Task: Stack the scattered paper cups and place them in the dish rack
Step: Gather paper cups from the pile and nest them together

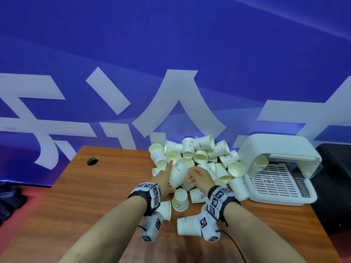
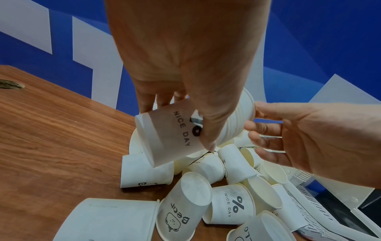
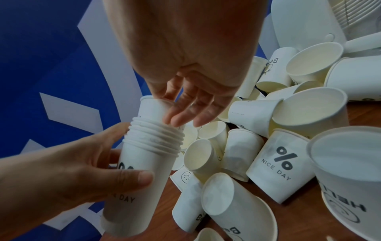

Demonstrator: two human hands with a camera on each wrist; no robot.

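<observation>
My left hand (image 1: 167, 177) grips a tilted stack of white paper cups (image 1: 177, 174) above the wooden table; thumb and fingers wrap the bottom cup marked "NICE DAY" (image 2: 171, 135). My right hand (image 1: 195, 175) is just right of the stack, and its straight fingers (image 3: 185, 112) touch the top cup above the row of rims (image 3: 156, 138). Many loose cups (image 1: 199, 154) lie heaped behind and around both hands. The white dish rack (image 1: 281, 198) stands at the right with its lid raised, and another nested stack (image 1: 258, 164) lies inside it.
The bare wooden table (image 1: 95, 196) stretches to the left, with a round cable hole (image 1: 92, 161) near its far edge. A blue banner wall rises right behind the table. A black object (image 1: 334, 177) sits right of the rack. Loose cups (image 1: 188, 224) lie near my wrists.
</observation>
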